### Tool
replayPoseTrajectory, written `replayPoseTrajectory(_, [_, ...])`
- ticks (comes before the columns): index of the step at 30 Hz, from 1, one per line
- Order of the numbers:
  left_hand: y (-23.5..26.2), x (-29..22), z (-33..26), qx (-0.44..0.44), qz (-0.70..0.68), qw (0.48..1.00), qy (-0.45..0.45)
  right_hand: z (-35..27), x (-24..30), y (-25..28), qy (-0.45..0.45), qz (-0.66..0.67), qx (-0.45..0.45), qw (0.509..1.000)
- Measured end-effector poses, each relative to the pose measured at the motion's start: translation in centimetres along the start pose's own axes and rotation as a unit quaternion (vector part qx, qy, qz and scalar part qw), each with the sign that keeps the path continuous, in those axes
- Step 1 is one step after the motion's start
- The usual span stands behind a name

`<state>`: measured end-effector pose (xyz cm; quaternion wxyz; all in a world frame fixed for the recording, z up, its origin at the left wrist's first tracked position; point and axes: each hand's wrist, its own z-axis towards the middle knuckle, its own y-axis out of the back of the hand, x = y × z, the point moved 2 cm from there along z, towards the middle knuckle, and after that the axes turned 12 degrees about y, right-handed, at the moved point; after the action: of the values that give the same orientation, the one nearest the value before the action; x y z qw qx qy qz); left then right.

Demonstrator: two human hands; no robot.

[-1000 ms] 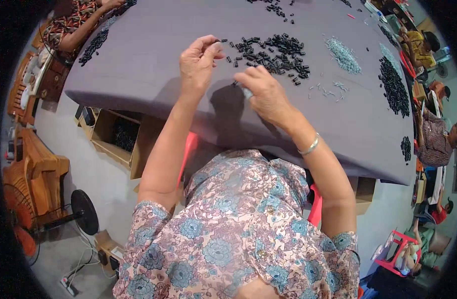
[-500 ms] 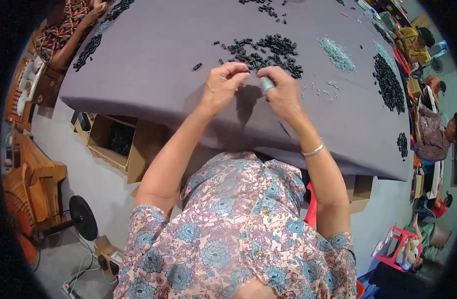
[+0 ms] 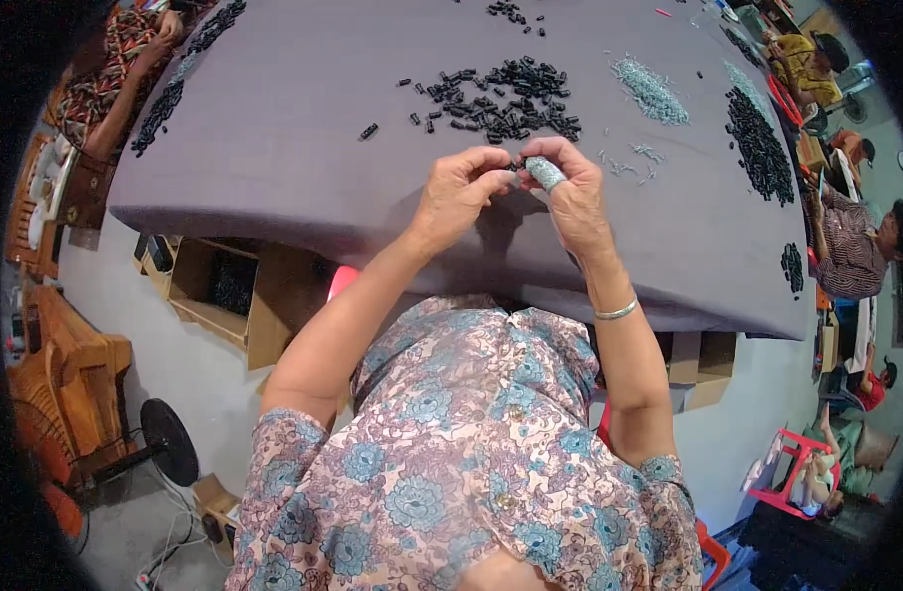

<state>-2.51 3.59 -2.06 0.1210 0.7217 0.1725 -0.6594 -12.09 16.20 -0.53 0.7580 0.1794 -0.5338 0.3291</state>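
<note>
Over the near part of the cloth-covered table, my two hands meet fingertip to fingertip. My left hand is closed in a pinch on a small black part, mostly covered by the fingers. Against it presses my right hand, thumb and fingers pinched together; whatever they hold is hidden. A grey patterned wrap covers a digit of that hand. Just beyond lies a heap of short black cylindrical parts. To its right is a pile of small silvery screw-like pieces, with a few strays nearer me.
More black parts lie along the table's right side and left edge. Other people sit at both sides, one person's arm at far left. Open cardboard boxes stand under the table, and a black fan at lower left.
My hands were apart and have come together, the right moving in to meet the left at the black part. The view has shifted slightly.
</note>
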Motion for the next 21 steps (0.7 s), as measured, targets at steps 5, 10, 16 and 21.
replayPoseTrajectory(5, [-0.4,0.3,-0.1,-0.001,-0.02,1.0,-0.005,-0.2,0.6,-0.4,0.041,-0.089,0.021,0.995])
replayPoseTrajectory(10, [-0.7,0.6,0.0,-0.01,-0.021,1.0,-0.013,-0.2,0.3,-0.1,0.076,-0.142,0.027,0.987])
replayPoseTrajectory(16, [-1.0,1.0,-0.3,-0.042,0.056,0.996,-0.055,-0.4,0.9,-0.2,0.152,-0.246,0.036,0.957])
replayPoseTrajectory(21, [-1.4,1.0,-0.8,-0.087,0.076,0.988,-0.102,-0.7,1.9,-0.8,0.162,-0.308,0.026,0.937])
